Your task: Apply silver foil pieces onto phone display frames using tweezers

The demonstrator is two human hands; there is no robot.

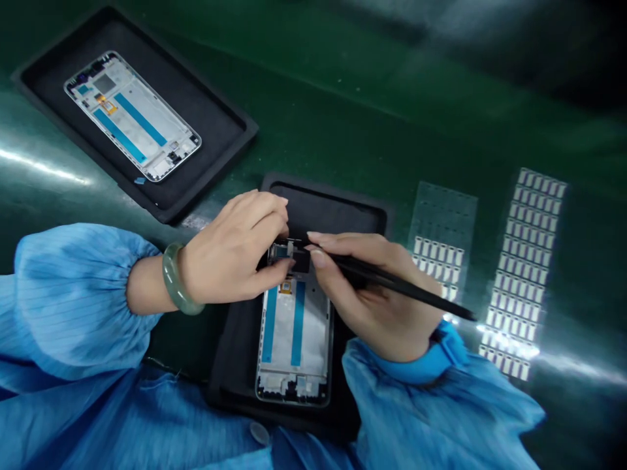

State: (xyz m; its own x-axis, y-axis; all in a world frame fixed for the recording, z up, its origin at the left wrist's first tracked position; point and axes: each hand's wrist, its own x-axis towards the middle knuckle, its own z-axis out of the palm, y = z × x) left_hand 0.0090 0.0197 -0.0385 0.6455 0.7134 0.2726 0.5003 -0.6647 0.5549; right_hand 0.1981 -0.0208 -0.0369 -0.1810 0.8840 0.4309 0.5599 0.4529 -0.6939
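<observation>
A phone mid-frame [313,320] with two blue adhesive strips lies in a black tray [343,411], its top end partly hidden by my hands. My left hand [240,251] grips that top end, thumb on the inner face and fingers curled at the far edge. My right hand [385,297] is closed around black tweezers [411,286], held like a pen. Their tips reach the top of the phone mid-frame near my left fingers. Whatever is between the tips is too small to make out.
Another black tray [210,166] at the upper left holds a similar phone mid-frame [142,130]. To the right lie a partly filled clear sheet of small stickers [435,258] and a longer sticker sheet [522,274]. The green table [313,124] reflects bright light.
</observation>
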